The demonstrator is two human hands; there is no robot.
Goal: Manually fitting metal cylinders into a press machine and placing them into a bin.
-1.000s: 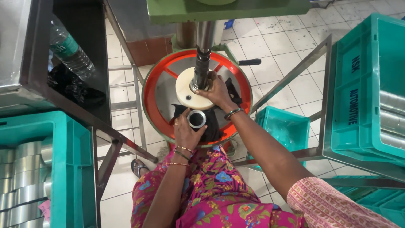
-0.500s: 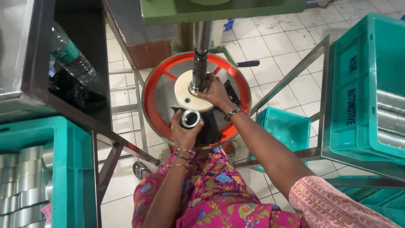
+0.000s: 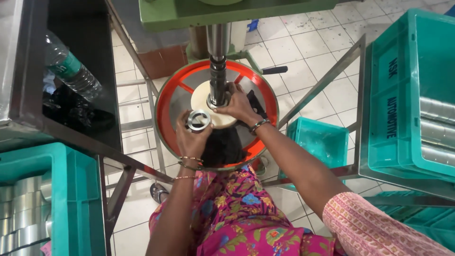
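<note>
- The left hand is closed around a metal ring, fingers wrapped under it, so its open bore faces up.
- The ring sits over the near-left part of the cream disc, just left of the steel spindle.
- The right hand has its fingers curled in at the spindle's foot, fingertips touching the part there; what they pinch is hidden.
- The disc lies at the middle of a round table with an orange rim; the rim curves close around both wrists.
- A black handle sticks out past the far-right rim.
- Open floor tiles show far and right of the table, between it and a slanting steel frame.
- A small teal bin stands on the floor just right of the right forearm.
- A large teal crate fills the right edge; another crate with metal rings is near left.
- A bottle lies on the dark shelf at far left.
</note>
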